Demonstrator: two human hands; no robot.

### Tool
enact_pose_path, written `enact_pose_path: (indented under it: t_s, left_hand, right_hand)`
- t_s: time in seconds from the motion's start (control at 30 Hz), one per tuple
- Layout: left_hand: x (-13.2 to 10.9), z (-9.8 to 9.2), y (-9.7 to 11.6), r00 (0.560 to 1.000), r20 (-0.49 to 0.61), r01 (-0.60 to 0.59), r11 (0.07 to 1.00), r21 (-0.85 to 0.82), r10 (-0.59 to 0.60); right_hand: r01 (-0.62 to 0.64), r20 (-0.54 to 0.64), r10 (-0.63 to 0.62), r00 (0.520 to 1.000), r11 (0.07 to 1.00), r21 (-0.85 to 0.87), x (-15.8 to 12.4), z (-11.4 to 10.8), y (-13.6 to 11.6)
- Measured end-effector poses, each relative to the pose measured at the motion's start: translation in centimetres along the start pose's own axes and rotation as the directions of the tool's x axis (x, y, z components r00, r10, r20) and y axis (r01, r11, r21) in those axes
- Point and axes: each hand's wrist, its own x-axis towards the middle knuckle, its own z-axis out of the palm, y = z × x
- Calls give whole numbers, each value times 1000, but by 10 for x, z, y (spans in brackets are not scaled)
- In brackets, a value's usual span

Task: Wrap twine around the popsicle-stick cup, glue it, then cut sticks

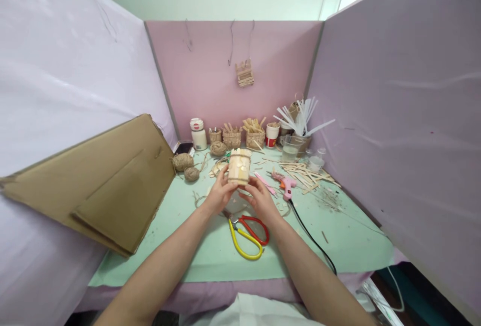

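Between both hands, upright above the table, is a small cup covered in wooden craft sticks (239, 167), with twine bands near its top and bottom and pale petal-like pieces on its front. My left hand (221, 191) grips its left side and lower edge. From the lower right, my right hand (262, 197) holds its base, fingers curled against it. Scissors (246, 235) with one yellow and one red handle lie on the table below the hands. Right of the cup rest a pink glue gun (288, 186) and a pink tool (266, 184).
Twine balls (183, 162) and a large cardboard piece (108, 185) are at left. Along the back stand a white bottle (199, 135), stick-filled containers (255, 139) and a clear cup of liquid (290, 150). Loose sticks (306, 175) lie at right, near the glue gun's black cable (311, 238).
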Motion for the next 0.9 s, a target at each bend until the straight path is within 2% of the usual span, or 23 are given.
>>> enact_pose_path:
  t_s: [0.13,0.23,0.3,0.4,0.5,0.57,0.63,0.77,0.9]
  left_hand:
    - [1,-1,-4,992,-53,-109,985,137,118]
    - [0,-3,-8,965,-41,-225,900,372,258]
    - [-1,-6,-13,930,23,-312,753,579,367]
    - [-4,-8,-23,857,167,-408,445,797,488]
    - [-8,-7,-30,792,279,-443,197,875,544]
    - [-10,-4,-31,770,317,-452,122,884,553]
    - [-12,-1,-29,769,334,-466,121,876,544]
    - [-12,-2,-21,768,315,-501,217,838,557]
    - [-9,-7,-9,720,166,-486,318,814,674]
  right_hand:
    - [34,-69,-38,997,998,-59,3,-4,6]
    - [93,-77,-107,991,981,-173,4,-5,9]
    - [157,-50,-173,984,959,-237,4,-4,8]
    - [213,-6,-223,975,940,-266,4,-1,7]
    - [203,-23,-218,976,939,-277,5,-1,7]
    - [186,-57,-208,976,946,-266,6,-2,9]
    - [171,-91,-195,976,960,-223,8,-4,10]
    - [135,-103,-140,985,989,-57,9,-6,7]
    - [18,-33,-15,999,993,120,5,-3,-3]
